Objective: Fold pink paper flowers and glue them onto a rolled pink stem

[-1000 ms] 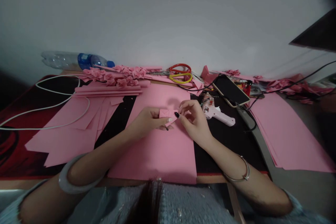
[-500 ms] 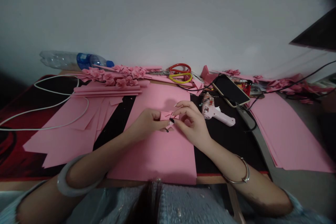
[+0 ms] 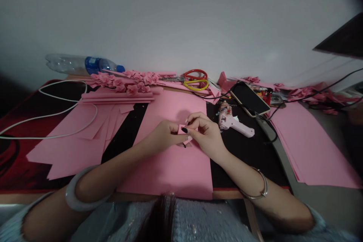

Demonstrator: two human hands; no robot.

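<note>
Between my two hands is a small folded piece of pink paper [image 3: 181, 130], mostly covered by fingers. My left hand [image 3: 166, 134] pinches its left side with thumb and fingers. From the right, my right hand [image 3: 206, 131] is closed on the paper too, its dark-nailed thumb pressed across the front. Both hands are just above a large pink paper sheet [image 3: 170, 170] lying on the dark mat. The exact folds of the piece are hidden.
Cut pink sheets [image 3: 70, 147] and rolled paper tubes [image 3: 117, 100] lie left, below paper flowers [image 3: 116, 81]. Behind are scissors [image 3: 195, 84] and a plastic bottle [image 3: 68, 64]. A glue gun [image 3: 236, 124], phone [image 3: 249, 97] and paper stack [image 3: 312, 147] are at right.
My right thumb and fingers have closed in over the folded paper, covering more of it. Both hands have shifted slightly, the left one to the right.
</note>
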